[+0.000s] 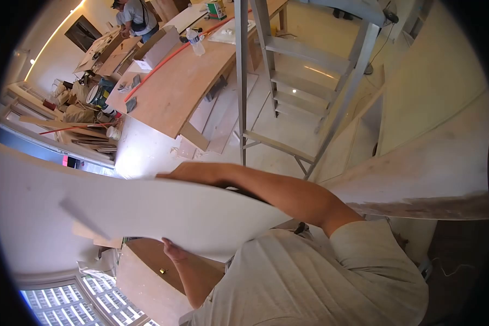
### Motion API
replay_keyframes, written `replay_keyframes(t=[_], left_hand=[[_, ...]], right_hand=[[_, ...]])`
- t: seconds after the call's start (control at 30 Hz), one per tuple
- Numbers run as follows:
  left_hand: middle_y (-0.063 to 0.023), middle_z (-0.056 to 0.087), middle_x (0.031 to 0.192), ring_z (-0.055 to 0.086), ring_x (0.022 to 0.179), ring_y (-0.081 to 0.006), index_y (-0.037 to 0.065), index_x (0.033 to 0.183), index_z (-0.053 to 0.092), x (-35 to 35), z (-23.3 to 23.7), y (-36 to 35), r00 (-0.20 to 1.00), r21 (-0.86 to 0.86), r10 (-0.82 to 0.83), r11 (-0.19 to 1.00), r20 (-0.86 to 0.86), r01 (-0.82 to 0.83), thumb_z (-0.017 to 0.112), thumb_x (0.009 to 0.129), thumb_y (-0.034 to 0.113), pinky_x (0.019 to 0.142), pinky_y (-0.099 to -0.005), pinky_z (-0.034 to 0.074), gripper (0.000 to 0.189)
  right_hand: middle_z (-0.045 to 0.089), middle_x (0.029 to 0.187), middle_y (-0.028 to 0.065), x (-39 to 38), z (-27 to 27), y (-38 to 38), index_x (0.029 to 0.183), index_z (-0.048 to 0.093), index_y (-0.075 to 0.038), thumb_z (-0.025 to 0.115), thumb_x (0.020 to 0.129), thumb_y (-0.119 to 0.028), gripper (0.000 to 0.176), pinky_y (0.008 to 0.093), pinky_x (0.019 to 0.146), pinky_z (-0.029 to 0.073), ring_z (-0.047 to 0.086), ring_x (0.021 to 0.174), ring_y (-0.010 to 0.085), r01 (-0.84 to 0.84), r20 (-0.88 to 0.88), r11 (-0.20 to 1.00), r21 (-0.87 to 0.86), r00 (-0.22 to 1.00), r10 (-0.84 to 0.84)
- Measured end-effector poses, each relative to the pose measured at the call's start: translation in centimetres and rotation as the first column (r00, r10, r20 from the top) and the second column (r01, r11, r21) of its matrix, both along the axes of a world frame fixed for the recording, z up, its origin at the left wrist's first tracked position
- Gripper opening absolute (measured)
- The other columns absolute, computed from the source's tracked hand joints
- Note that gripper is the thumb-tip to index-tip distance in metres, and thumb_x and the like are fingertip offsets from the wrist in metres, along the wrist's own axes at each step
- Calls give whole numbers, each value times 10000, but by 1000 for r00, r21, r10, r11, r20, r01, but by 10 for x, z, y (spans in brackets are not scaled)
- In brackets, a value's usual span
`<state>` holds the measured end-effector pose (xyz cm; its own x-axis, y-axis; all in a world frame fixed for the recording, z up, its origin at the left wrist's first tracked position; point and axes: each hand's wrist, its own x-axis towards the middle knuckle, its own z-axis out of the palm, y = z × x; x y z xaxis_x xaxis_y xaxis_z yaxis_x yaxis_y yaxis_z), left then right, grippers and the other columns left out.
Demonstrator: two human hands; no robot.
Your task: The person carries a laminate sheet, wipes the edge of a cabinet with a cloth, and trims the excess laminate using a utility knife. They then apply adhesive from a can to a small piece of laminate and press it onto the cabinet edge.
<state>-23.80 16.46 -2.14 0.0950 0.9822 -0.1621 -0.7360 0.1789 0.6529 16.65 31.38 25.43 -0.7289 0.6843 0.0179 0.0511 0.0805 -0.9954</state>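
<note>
A large white panel [190, 209], its edges appearing curved, stretches across in front of my body. My left hand [174, 251] grips its lower edge, with the fingers wrapped at the rim. My right arm reaches over the far side, and my right hand [187, 171] holds the upper edge. Part of the right hand is hidden behind the panel.
An aluminium stepladder [304, 81] stands ahead. Beyond it, a wooden worktable [168, 98] carries a water bottle [195, 42] and a long red bar [165, 61]. Another person [137, 19] bends over a bench at the back. Boards and buckets crowd the left. Windows [65, 304] show lower left.
</note>
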Motion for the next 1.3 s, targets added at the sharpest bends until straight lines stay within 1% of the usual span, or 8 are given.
replay_keyframes(t=[0.03,0.17,0.33,0.7,0.97,1.1,1.23,1.3], left_hand=[[-90,613,1540,575,1404,-378,136,1552,552,-3,-3,-6,998,18,56,998,8,-56,688,1031,489,1185,-599,459,644],[-38,673,1470,589,1385,-334,198,1489,635,-17,-10,-27,983,63,159,984,88,-165,668,1044,533,1175,-577,458,558],[-54,546,1612,512,1467,-330,178,1542,578,-44,-43,-17,933,31,337,939,124,-343,758,977,538,1211,-590,428,694],[-97,532,1617,510,1474,-330,103,1571,524,-81,-23,232,964,73,267,961,-6,-266,791,949,512,1263,-525,391,791],[-113,548,1600,512,1474,-332,84,1586,498,-109,-3,433,997,25,45,999,-65,-43,797,944,493,1278,-508,379,818],[-122,555,1591,513,1475,-332,74,1594,484,-88,15,475,998,37,42,999,-37,-41,800,941,484,1285,-499,373,832],[-86,585,1562,532,1460,-333,121,1597,492,-74,19,503,990,233,102,965,97,-123,779,955,496,1272,-510,388,797],[-79,601,1539,541,1446,-334,136,1583,508,-87,9,508,977,134,184,971,110,-198,767,967,529,1257,-527,398,775]], right_hand=[[731,1323,226,-4,37,-11,1303,684,69,372,1129,-659,810,413,1071,490,673,1191,278,-24,58,988,-151,998,33],[768,1152,224,-70,34,1,1204,764,36,457,1118,-612,722,421,995,531,709,1061,292,-103,-114,993,62,987,110],[771,890,204,-87,56,14,1009,797,12,522,1101,-571,651,453,830,561,732,833,347,-103,-119,995,10,987,103],[747,921,262,-174,51,169,1028,770,18,443,1121,-597,702,530,855,558,711,898,490,-110,100,979,171,991,94],[777,1073,210,-199,100,280,1226,773,-112,432,1137,-486,514,501,906,567,729,978,439,19,152,916,401,985,-87],[793,1034,178,-196,125,307,1249,786,-102,474,1136,-527,539,411,843,558,742,904,326,152,330,967,203,920,-213],[742,894,86,-189,148,323,1192,789,-71,507,1135,-561,568,362,792,532,664,857,160,147,173,988,40,973,-152],[727,889,69,-184,147,339,1182,787,-63,505,1134,-575,586,354,773,530,638,849,134,89,178,990,108,978,-107]])
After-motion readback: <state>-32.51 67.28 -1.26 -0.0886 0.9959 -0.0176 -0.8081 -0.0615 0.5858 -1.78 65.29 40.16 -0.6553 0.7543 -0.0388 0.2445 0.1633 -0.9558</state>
